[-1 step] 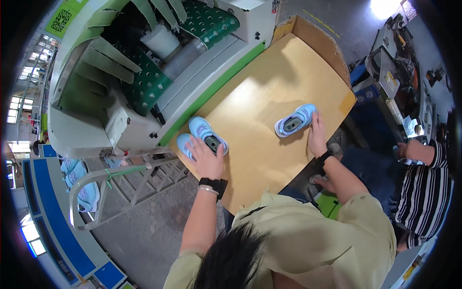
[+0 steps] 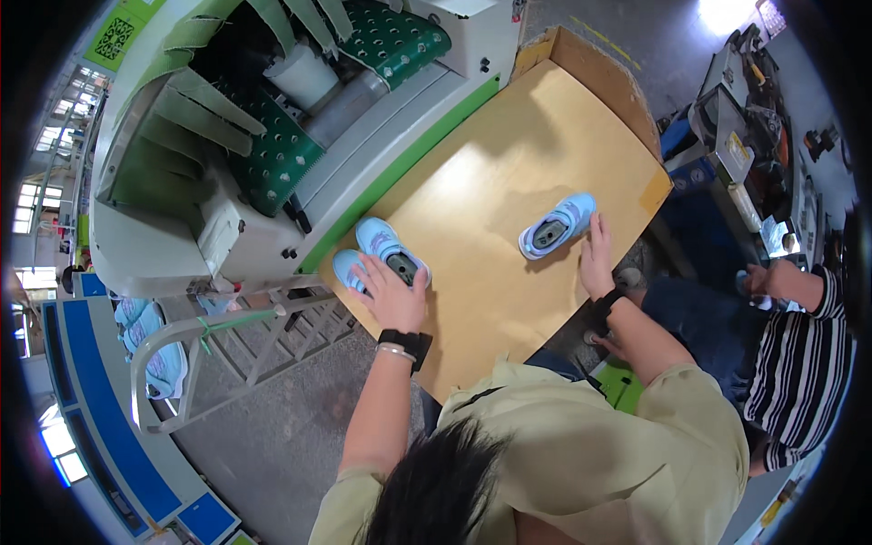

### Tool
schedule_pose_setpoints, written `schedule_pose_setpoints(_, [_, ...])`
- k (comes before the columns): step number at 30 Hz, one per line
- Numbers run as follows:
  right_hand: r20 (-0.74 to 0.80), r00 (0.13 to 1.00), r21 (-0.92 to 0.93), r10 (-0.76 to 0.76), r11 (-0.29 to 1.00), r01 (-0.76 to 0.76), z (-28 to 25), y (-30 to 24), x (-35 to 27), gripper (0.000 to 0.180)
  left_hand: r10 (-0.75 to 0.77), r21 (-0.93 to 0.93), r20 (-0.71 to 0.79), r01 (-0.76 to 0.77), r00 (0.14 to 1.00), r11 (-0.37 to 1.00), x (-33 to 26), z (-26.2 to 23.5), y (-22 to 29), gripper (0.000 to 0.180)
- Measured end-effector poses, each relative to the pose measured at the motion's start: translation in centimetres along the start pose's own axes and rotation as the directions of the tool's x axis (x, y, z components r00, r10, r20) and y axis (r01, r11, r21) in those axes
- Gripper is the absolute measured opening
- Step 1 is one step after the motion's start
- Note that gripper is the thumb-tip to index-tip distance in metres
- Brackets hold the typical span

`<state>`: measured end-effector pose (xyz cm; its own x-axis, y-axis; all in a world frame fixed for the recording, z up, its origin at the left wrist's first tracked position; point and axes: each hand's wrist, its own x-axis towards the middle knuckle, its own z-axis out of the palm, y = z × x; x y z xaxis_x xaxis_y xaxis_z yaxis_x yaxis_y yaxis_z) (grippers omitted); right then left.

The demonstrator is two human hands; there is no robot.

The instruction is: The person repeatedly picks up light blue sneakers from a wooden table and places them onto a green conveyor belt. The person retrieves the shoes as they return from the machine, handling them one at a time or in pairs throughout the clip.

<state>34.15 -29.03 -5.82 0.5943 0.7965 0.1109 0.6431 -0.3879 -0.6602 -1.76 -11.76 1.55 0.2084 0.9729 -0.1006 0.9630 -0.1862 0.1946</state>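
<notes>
Two light blue sneakers stand side by side at the left end of the wooden tabletop. The inner sneaker [image 2: 377, 238] has a dark last in its opening, while the outer sneaker [image 2: 347, 265] is partly covered by my left hand [image 2: 392, 295]. That hand lies over the pair with its fingers spread. Farther right sits a single light blue sneaker [image 2: 570, 213], also with a dark last inside. My right hand [image 2: 596, 261] is beside its outer side, fingers stretched out; whether they touch it I cannot tell.
Beyond the tabletop [image 2: 472, 318] stands a white and green machine [image 2: 363, 209] with a perforated green belt [image 2: 400, 45] and hanging strips. Cardboard [image 2: 609, 86] edges the far right. A metal rack [image 2: 263, 363] is at left; a person in a striped top [image 2: 799, 363] is at right.
My left hand has shifted very slightly to the right over the pair. The single sneaker's toe has moved a touch farther from me.
</notes>
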Motion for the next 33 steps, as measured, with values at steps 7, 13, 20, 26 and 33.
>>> schedule_pose_setpoints(7, [-0.161,0.938,0.285,0.309,0.924,-0.255,7.2,-8.6,1.0,0.099,0.021,-0.086,-0.097,-0.03,0.995,0.996,0.3,1.5,3.4,0.112])
schedule_pose_setpoints(13, [0.274,0.959,0.508,-0.078,0.858,-0.075,8.5,-13.6,0.6,0.086,-0.155,-0.647,-0.197,-0.01,0.968,0.762,2.0,4.1,2.4,0.097])
schedule_pose_setpoints(20, [0.331,0.939,0.546,-0.092,0.83,-0.111,7.7,-18.6,1.5,0.086,-0.313,-0.946,0.154,0.231,0.937,0.226,3.8,-0.4,1.5,0.082])
schedule_pose_setpoints(26, [-0.011,0.947,0.595,-0.321,0.759,0.264,2.1,-29.1,13.0,0.078,-0.165,-0.996,0.005,0.019,0.986,0.088,6.1,-11.9,0.4,0.054])
schedule_pose_setpoints(33, [-0.217,0.855,0.345,-0.471,0.783,0.518,4.9,-35.3,31.2,0.068,0.031,-0.991,0.009,0.005,0.999,0.134,5.4,-18.7,0.7,0.047])
